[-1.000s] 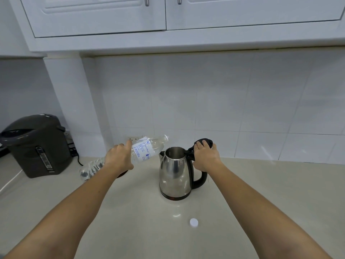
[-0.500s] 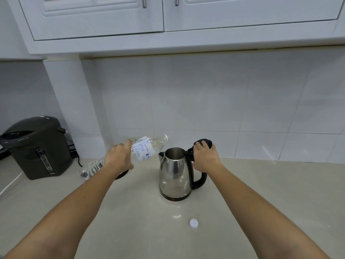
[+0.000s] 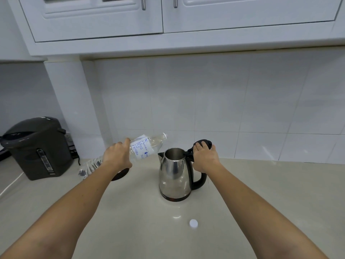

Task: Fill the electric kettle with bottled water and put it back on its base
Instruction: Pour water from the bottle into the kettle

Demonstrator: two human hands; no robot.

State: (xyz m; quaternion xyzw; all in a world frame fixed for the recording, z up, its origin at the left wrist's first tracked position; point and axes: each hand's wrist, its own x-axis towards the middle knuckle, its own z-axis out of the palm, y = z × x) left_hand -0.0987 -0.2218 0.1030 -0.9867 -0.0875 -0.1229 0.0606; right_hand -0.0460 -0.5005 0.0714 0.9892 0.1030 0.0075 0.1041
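Observation:
A steel electric kettle (image 3: pixel 174 174) with a black handle stands on the pale counter, off its base. My right hand (image 3: pixel 205 156) rests on the black lid (image 3: pixel 202 142), holding it swung back so the kettle mouth is open. My left hand (image 3: pixel 117 156) grips a clear water bottle (image 3: pixel 143 146) around its middle; the bottle is uncapped and lies nearly level, its neck tilted slightly up and pointing toward the kettle from the left, just short of the spout. The black kettle base (image 3: pixel 120 174) sits on the counter under my left wrist, mostly hidden.
The white bottle cap (image 3: pixel 193 223) lies on the counter in front of the kettle. A dark thermo pot (image 3: pixel 37 148) with cords stands at the far left. White tiled wall behind, white cabinets (image 3: pixel 149 15) overhead.
The view has tilted slightly up. Both hands, the bottle and the kettle keep nearly the same places; the bottle neck stays just left of the kettle mouth.

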